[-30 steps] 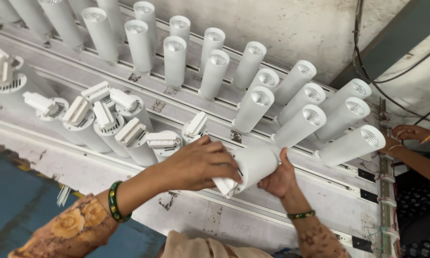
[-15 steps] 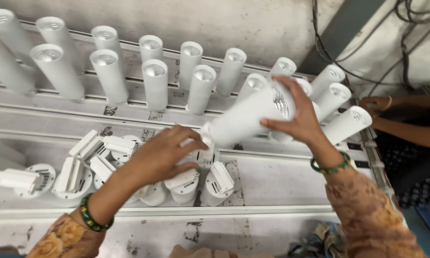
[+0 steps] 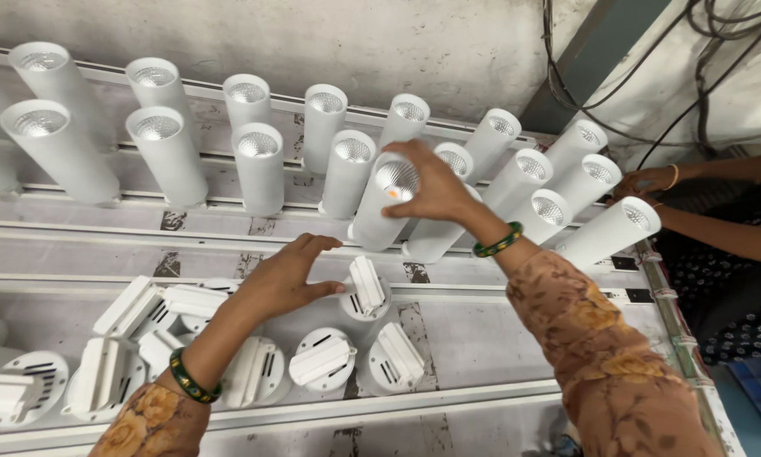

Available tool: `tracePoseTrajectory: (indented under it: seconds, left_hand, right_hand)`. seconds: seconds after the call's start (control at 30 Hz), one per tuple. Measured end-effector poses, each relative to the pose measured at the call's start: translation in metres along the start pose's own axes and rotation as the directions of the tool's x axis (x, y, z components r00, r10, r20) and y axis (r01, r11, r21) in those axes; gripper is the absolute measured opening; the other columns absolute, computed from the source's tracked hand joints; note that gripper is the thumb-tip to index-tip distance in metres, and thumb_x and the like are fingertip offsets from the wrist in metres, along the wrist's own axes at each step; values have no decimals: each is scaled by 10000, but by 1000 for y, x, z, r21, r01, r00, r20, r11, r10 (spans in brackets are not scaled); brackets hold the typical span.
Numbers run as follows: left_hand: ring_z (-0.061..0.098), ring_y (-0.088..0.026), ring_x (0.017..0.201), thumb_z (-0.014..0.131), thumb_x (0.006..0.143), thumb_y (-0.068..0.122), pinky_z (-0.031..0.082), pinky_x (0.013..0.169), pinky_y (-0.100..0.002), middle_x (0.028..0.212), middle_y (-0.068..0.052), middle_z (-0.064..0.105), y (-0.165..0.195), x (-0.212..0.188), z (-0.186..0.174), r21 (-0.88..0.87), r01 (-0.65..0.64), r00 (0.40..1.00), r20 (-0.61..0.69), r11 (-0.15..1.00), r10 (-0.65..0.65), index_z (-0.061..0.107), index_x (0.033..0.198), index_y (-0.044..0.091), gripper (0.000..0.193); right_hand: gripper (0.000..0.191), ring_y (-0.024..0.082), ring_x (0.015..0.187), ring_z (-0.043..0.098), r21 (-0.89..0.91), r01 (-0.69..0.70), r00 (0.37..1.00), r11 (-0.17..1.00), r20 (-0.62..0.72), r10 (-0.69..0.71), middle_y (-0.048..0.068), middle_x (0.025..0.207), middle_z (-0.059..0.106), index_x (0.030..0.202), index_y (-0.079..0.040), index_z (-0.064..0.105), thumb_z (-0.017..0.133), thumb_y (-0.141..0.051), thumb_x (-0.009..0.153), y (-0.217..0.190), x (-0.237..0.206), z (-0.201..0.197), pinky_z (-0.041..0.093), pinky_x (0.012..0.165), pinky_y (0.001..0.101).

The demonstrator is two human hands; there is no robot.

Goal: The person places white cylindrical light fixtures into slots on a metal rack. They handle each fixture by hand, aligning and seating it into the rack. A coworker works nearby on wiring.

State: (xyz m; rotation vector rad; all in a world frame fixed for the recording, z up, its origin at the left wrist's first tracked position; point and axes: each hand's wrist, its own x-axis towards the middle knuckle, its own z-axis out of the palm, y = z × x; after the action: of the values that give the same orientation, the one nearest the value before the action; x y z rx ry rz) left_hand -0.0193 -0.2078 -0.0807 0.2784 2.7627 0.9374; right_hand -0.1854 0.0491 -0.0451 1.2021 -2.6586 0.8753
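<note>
A: We're at a long grey bench (image 3: 516, 338) ribbed with white rails, a rough plaster wall behind it and black cables hanging at the far right. Where do our hands stand?

B: Our right hand (image 3: 435, 182) is closed around the lit upper end of a white cylinder lamp (image 3: 380, 211), fingers curled over its rim, the tube leaning with its foot down on the middle rail. Our left hand (image 3: 289, 275) is open and holds nothing, fingers spread, its fingertips just beside a white adapter block (image 3: 366, 286) lying near the lamp's foot.

A: So the lamp sits in the near row, right of the middle?

B: Yes, between the standing lamps (image 3: 258, 165) to its left and the tilted ones (image 3: 579, 182) to its right. To seat it well, we'd judge it best to keep hold high on the rim so the base can be steered, line the foot square with the rail, and match the lean of its neighbours before we let go. Our open hand could steady the base from below.

A: What lies about us?

B: Near and left, a heap of loose white adapters (image 3: 186, 322) on round bases. At the far right, another person's hands (image 3: 651, 182) reach toward the end of the row, well apart from ours
</note>
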Motion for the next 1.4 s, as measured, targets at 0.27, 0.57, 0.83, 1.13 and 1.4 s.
tracePoseTrajectory:
  seconds: [0.27, 0.57, 0.83, 1.13, 1.4]
  left_hand:
    - [613, -243, 1236, 733, 813, 487, 532, 972, -433, 1358, -37, 591, -9, 61, 5, 71, 34, 999, -1, 997, -34, 560, 1358, 197, 641]
    - [631, -257, 1204, 728, 813, 501, 546, 929, -450, 1335, -49, 597, -2, 94, 5, 158, 28, 1000, -7, 987, -27, 570, 1340, 181, 636]
    - [646, -270, 1175, 736, 821, 470, 554, 876, -467, 1293, -79, 593, 28, 118, -8, 245, -24, 997, -69, 969, 42, 525, 1374, 182, 658]
    - [655, -365, 1078, 777, 788, 451, 553, 794, -515, 1452, -119, 476, 49, 157, 9, 224, -109, 981, -131, 969, 140, 432, 1430, 185, 775]
    - [449, -313, 1288, 872, 681, 471, 415, 977, -535, 1348, -76, 474, 25, 199, 52, 541, -216, 962, -24, 813, 272, 441, 1480, 283, 927]
  right_hand:
    - [965, 322, 1153, 626, -2, -32, 982, 999, 188, 32, 111, 1310, 553, 1412, -170, 503, 928, -387, 573, 65, 20, 61, 534, 933, 446]
    - [984, 311, 1211, 608, 107, -20, 982, 994, 190, -1, 96, 1355, 542, 1418, -169, 501, 943, -351, 558, 104, 29, 74, 524, 973, 429]
    - [1013, 311, 1220, 604, 143, 17, 980, 990, 196, -45, 87, 1370, 536, 1425, -172, 503, 934, -328, 521, 111, 31, 70, 530, 970, 426]
    - [1021, 360, 1186, 600, 74, -136, 970, 988, 214, 117, 181, 1523, 366, 1490, -93, 357, 864, -333, 638, 117, 1, 106, 543, 928, 465]
    - [974, 332, 1373, 521, 566, -296, 896, 769, -114, 429, 178, 1473, 470, 1506, -32, 347, 851, -242, 700, 143, -85, 207, 564, 996, 418]
